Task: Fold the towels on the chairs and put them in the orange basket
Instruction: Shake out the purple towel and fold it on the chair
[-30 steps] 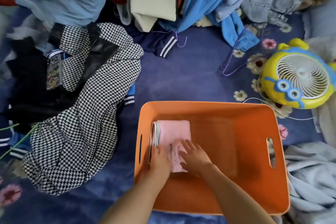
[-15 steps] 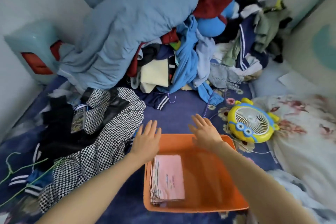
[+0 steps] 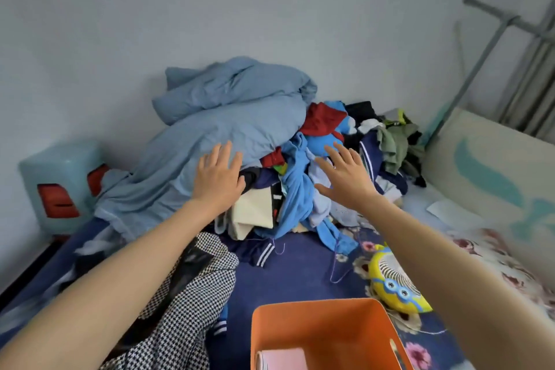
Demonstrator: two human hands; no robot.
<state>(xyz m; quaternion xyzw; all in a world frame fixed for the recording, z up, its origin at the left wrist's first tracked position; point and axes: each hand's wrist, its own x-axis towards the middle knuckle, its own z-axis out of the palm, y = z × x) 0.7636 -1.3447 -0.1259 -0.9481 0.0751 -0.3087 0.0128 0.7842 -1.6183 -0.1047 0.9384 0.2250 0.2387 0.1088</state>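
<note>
Both arms reach forward over the bed. The left hand point(image 3: 217, 179) is held out flat, palm down, fingers straight and slightly apart, holding nothing; it shows in front of the lower edge of a blue quilt point(image 3: 228, 120). The right hand point(image 3: 345, 177) is likewise flat, its fingers spread wider and the thumb out to the side, holding nothing, in front of a pile of clothes point(image 3: 297, 198). Whether either hand touches the cloth under it cannot be told.

The basket point(image 3: 315, 327) stands on the navy flowered sheet point(image 3: 300, 273) at the bottom edge of the view, between the two forearms, well short of the hands. A folded pink towel point(image 3: 285, 358) lies inside it against the left wall; only its far end shows, the rest is cut off by the frame.

A houndstooth garment point(image 3: 195, 303) lies under the left forearm, just left of the basket. A yellow fan point(image 3: 393, 282) lies just beyond the basket's right corner, partly hidden by the right forearm. A purple hanger point(image 3: 339, 267) lies between the fan and the pile. A pale blue stool point(image 3: 60, 177) stands at the left by the wall, and a metal frame point(image 3: 492, 39) leans in the far right corner
</note>
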